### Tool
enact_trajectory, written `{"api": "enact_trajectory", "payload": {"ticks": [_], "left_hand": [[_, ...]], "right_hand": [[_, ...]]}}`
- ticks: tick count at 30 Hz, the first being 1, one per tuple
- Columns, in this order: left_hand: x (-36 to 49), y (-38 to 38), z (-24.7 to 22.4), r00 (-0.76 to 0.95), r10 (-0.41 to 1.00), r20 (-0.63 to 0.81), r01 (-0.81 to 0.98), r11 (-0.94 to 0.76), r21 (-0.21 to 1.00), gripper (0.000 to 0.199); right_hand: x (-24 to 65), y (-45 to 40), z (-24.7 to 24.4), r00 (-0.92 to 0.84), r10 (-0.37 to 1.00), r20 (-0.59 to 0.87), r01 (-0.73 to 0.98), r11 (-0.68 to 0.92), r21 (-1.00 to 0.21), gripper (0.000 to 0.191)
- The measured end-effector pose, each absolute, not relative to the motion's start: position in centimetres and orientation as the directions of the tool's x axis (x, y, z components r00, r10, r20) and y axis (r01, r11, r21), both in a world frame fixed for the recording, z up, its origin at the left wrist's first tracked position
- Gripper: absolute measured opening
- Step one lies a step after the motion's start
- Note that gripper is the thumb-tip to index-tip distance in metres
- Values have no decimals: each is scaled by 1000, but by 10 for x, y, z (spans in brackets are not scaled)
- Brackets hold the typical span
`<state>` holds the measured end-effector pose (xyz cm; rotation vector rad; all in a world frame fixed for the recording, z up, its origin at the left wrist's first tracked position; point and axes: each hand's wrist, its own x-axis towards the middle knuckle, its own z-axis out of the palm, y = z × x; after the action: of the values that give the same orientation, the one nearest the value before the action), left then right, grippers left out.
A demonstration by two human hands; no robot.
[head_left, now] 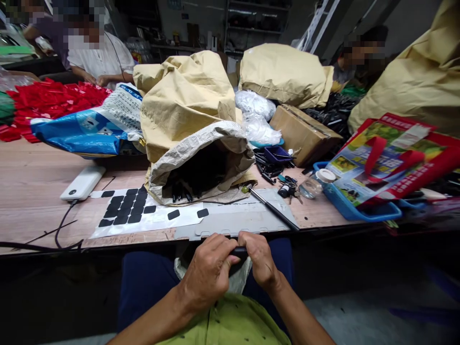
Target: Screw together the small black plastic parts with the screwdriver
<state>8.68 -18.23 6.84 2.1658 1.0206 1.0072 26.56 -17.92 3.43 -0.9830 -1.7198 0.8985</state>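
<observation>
Black piece (241, 252) is grasped by left hand (212, 264) at its left end, by right hand (261, 259) at its right; piece is held at lower centre, near the table (32, 184); steady, level support of both ends is judged advisable.
</observation>
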Motion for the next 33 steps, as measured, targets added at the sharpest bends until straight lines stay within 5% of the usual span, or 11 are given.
{"api": "enact_trajectory", "payload": {"ticks": [5,10,17,24,33], "left_hand": [[84,-177,72,476,788,390,422,-594,685,19],[81,-184,74,464,744,481,423,-663,618,26],[78,-195,77,426,729,536,333,-677,656,29],[74,-185,67,526,745,411,323,-622,713,25],[67,-183,56,600,760,248,331,-519,788,27]], "right_hand": [[270,-182,40,-279,893,353,203,415,-887,49],[268,-186,47,-327,815,478,362,575,-733,25],[262,-194,55,-332,744,579,421,667,-615,18],[269,-188,44,-364,781,507,360,620,-697,21],[274,-191,34,-401,795,455,446,603,-661,22]]}}
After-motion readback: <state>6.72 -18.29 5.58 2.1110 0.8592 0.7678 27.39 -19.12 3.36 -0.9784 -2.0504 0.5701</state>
